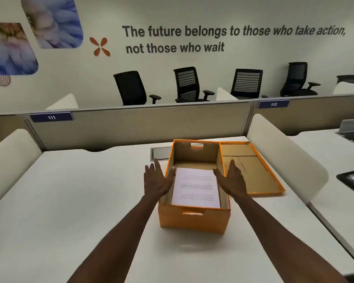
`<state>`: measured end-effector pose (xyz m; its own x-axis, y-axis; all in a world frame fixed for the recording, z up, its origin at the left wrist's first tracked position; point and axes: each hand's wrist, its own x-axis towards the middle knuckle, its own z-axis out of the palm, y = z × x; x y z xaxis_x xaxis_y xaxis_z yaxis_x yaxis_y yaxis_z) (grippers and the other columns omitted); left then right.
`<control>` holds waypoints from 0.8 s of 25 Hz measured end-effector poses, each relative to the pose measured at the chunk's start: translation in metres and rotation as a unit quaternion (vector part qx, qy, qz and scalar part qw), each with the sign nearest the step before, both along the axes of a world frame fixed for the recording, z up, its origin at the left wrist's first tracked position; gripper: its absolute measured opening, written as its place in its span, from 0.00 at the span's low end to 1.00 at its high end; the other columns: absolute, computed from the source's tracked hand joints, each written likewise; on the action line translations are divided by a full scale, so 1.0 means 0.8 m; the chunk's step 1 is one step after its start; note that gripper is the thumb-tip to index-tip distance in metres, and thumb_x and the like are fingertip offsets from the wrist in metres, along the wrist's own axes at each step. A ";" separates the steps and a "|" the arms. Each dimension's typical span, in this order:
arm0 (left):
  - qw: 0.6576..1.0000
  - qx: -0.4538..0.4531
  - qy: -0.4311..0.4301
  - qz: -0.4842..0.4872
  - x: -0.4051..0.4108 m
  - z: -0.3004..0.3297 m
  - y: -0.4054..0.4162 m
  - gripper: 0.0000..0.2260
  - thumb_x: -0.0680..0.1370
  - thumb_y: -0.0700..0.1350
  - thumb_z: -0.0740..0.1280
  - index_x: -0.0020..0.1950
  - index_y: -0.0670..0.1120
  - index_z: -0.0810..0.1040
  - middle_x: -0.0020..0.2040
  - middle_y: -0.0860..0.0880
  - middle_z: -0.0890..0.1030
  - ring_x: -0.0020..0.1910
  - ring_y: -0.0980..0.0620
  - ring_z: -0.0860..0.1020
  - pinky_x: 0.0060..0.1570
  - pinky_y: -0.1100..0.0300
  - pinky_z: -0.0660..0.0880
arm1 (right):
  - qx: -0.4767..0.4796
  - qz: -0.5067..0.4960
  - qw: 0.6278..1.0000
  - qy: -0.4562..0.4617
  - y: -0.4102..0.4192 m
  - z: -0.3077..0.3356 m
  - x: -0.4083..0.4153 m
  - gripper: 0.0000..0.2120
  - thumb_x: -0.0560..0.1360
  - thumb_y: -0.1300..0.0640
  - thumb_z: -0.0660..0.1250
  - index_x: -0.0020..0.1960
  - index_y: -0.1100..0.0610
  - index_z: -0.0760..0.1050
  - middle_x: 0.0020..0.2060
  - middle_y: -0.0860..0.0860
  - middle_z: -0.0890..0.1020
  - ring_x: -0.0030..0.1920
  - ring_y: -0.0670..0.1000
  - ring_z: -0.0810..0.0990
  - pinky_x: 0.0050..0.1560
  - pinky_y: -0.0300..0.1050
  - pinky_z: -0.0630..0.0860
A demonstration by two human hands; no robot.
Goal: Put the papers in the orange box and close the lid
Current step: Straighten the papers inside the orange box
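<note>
Papers (195, 186) inside orange box (194, 219) — hands (156, 180) perhaps clear; lid (251, 170) alongside

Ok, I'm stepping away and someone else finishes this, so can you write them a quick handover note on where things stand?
Left hand: open, empty, at the orange box's left wall.
Right hand: open, empty, over the right wall.
Papers: stacked inside the box, towards its near end.
Lid: off, lying upside down on the desk, right of the box.
Done: papers in.
Left: pick up the lid, flip it, close the box.
</note>
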<state>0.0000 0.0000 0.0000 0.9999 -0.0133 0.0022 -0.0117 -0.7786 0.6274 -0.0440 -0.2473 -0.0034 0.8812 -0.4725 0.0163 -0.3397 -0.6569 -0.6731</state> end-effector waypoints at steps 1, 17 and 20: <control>0.999 -0.032 0.036 0.022 0.000 -0.009 -0.004 0.42 0.78 0.69 0.55 0.83 0.46 0.46 0.83 0.40 0.54 0.83 0.38 0.49 0.80 0.41 0.52 | 0.034 -0.009 0.999 0.033 -0.004 -0.011 -0.005 0.44 0.76 0.35 0.61 0.81 0.56 0.47 0.79 0.58 0.61 0.77 0.62 0.63 0.70 0.59 0.67; 0.976 -0.164 0.097 0.106 -0.039 -0.039 -0.043 0.51 0.64 0.79 0.53 0.79 0.47 0.62 0.74 0.43 0.74 0.68 0.38 0.76 0.66 0.42 0.76 | 0.175 0.128 0.976 0.012 -0.041 -0.059 0.021 0.26 0.81 0.44 0.59 0.77 0.50 0.62 0.72 0.54 0.74 0.70 0.59 0.74 0.66 0.59 0.74; 0.977 -0.153 0.103 0.108 -0.037 -0.034 -0.045 0.48 0.68 0.76 0.54 0.80 0.47 0.61 0.75 0.42 0.73 0.69 0.38 0.76 0.66 0.43 0.75 | 0.191 0.130 0.972 0.032 -0.042 -0.065 0.025 0.30 0.81 0.42 0.59 0.79 0.50 0.59 0.75 0.54 0.69 0.74 0.60 0.69 0.68 0.60 0.70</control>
<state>-0.0299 -0.0360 -0.0275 0.9589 0.1678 -0.2288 0.2833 -0.5248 0.8027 -0.0240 -0.2813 -0.0554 0.9650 -0.1940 -0.1762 -0.2453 -0.4319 -0.8679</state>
